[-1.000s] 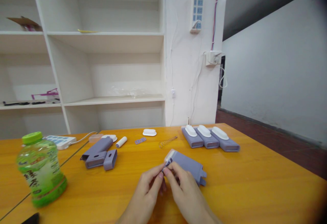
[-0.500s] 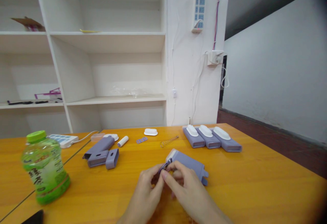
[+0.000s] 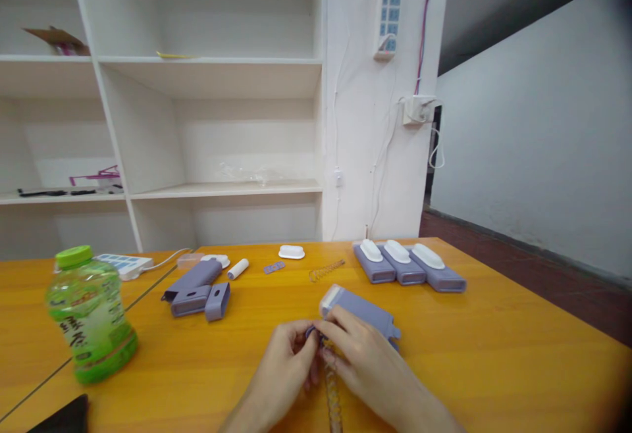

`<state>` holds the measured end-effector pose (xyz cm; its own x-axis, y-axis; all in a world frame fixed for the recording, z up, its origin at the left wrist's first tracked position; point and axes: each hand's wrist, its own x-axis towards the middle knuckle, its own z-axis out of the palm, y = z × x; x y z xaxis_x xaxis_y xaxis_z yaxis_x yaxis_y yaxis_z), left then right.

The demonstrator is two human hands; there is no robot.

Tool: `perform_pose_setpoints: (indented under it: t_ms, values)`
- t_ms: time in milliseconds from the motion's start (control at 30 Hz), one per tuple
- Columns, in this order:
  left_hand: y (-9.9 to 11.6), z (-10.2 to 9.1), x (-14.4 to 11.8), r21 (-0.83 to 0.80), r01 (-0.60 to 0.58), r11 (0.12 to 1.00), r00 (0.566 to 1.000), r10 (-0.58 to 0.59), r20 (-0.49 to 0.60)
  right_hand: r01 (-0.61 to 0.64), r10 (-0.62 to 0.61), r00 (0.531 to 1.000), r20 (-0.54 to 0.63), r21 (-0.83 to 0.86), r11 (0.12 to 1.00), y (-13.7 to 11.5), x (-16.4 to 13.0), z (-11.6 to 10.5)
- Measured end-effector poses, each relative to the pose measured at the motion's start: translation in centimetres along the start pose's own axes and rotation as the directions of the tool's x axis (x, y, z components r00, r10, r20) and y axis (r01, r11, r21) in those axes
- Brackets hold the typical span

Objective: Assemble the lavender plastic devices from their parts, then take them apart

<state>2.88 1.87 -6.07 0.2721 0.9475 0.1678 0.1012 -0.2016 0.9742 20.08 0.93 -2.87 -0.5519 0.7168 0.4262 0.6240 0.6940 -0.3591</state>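
Head cam: both hands meet low centre over the orange table [image 3: 494, 354]. Left hand [image 3: 286, 374] and right hand [image 3: 365, 360] are pinched together, fingertips touching, on a small dark purple part [image 3: 312, 332] held between them just above the tabletop. A coiled spring [image 3: 332, 390] hangs down from that pinch point between the two hands; can't tell which hand actually carries it. Just behind the right hand lies a purple casing [image 3: 360, 311], flat on the table, clear end toward the shelves. Further back right, three purple units with white caps [image 3: 407, 263] sit side by side, touching. Second spring [image 3: 326, 270] lies loose left of them, near a small purple clip [image 3: 273, 267], a white cap [image 3: 291, 252] and a white roller [image 3: 237, 268]. Cluster of purple shell pieces [image 3: 197, 288] back left of the hands. Green bottle [image 3: 89, 318] stands upright far left, a white power strip [image 3: 123, 263] behind it. White shelving [image 3: 212, 77] behind the table.
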Motion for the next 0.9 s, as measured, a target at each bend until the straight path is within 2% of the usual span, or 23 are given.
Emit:
perform_pose_setpoints:
  t_ms: [100,267,367,533,600,733,800,900]
  values:
    - [0.4,0.2,0.0,-0.006,0.018,1.0,1.0,-0.018,0.025,0.005,-0.003,0.999,-0.049,0.035,0.999,0.4,0.2,0.5]
    - [0.6,-0.1,0.3,-0.071,0.029,0.997,0.999,-0.026,0.046,0.056,-0.019,0.992,-0.122,0.302,0.952,1.1,0.2,0.8]
    - [0.3,-0.2,0.4,-0.13,0.032,0.991,0.999,-0.027,0.039,0.036,0.028,0.988,-0.15,0.403,0.914,0.7,0.4,0.5]
    - [0.0,-0.4,0.6,-0.198,0.031,0.98,0.999,-0.032,-0.003,0.023,0.109,0.96,-0.257,0.46,0.888,0.1,0.6,0.7]
    - [0.0,-0.4,0.7,-0.208,0.033,0.977,0.999,-0.037,-0.016,-0.014,0.16,0.953,-0.256,0.492,0.87,0.2,0.6,1.1]
    - [0.2,-0.3,0.7,-0.204,0.026,0.979,1.0,-0.028,-0.005,-0.135,0.314,0.927,-0.203,0.602,0.787,0.4,0.9,1.9]
    - [0.2,-0.3,0.7,-0.183,0.013,0.983,1.0,-0.014,-0.005,-0.146,0.346,0.921,-0.179,0.663,0.734,0.3,1.1,2.2]
    - [0.4,-0.4,0.7,-0.106,-0.007,0.994,0.999,0.002,-0.047,-0.131,0.373,0.919,-0.128,0.793,0.595,0.1,1.3,2.6]
